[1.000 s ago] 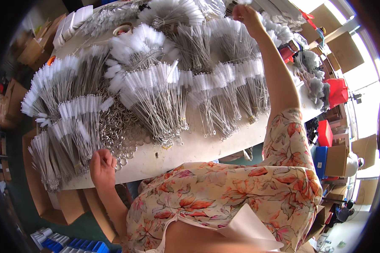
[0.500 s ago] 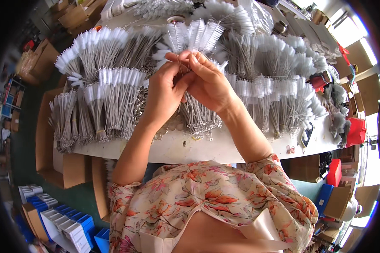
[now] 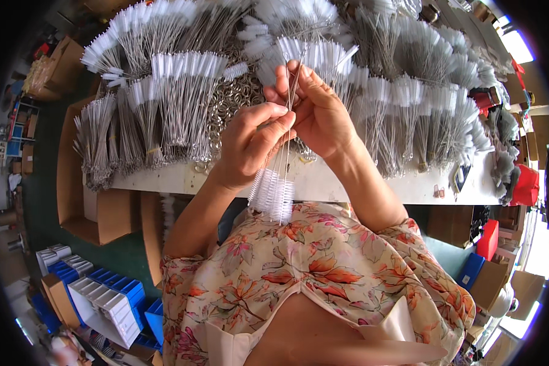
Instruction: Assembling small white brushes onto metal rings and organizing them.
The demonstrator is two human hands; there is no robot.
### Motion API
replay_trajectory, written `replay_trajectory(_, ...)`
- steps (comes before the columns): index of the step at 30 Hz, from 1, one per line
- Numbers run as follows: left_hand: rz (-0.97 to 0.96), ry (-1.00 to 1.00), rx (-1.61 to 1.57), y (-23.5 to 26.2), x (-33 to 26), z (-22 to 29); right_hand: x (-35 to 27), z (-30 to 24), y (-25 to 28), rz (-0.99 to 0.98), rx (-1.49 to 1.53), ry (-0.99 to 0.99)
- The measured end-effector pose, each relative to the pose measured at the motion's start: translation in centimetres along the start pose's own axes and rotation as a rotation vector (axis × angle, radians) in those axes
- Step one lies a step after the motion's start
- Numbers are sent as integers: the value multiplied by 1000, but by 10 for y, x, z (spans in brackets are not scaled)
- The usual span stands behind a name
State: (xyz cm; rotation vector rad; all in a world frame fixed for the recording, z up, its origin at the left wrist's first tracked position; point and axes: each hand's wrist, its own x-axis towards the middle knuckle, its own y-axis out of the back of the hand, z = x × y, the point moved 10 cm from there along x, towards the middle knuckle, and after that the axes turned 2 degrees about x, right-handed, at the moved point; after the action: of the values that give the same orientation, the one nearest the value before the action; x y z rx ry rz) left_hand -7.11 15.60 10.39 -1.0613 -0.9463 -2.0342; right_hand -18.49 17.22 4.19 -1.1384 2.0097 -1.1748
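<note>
Several wire brushes [image 3: 273,194] with white bristle heads hang between my hands, bristles pointing down toward my floral top. My left hand [image 3: 248,143] is closed, thumb and fingers pinching the thin metal stems at about mid-length. My right hand [image 3: 325,116] is higher up, its thumb and fingers closed around the upper ends of the stems. The fingers partly cover those ends, so their shape does not show clearly. Just beyond the hands stands a bundle of similar brushes [image 3: 323,58], bristles up.
Dense rows of brush bundles [image 3: 186,67] fill the left of the white table [image 3: 360,189], and more bundles [image 3: 402,97] fill the right. Metal rings [image 3: 232,100] lie heaped between them. Cardboard boxes [image 3: 100,226] and blue-and-white bins [image 3: 107,308] stand below left.
My hands have turned the brushes over: the bristle heads pointed away and up, and now hang down toward me. The head view has shifted, and more of the ring heap shows.
</note>
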Motion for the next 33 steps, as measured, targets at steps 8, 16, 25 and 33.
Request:
replay_trajectory(8, -207, -109, 123, 18, 6, 20, -13, 8, -33, -237, -16, -118)
replay_trajectory(16, -648, 439, -519, -16, -11, -4, -43, 42, -37, -379, -1089, -224)
replay_trajectory(25, -385, -5, -159, 13, -45, 36, -104, 65, 17, -277, -936, -750)
replay_trajectory(33, -532, 109, 213, -33, -81, -57, -102, -18, 49, -243, -2370, -59)
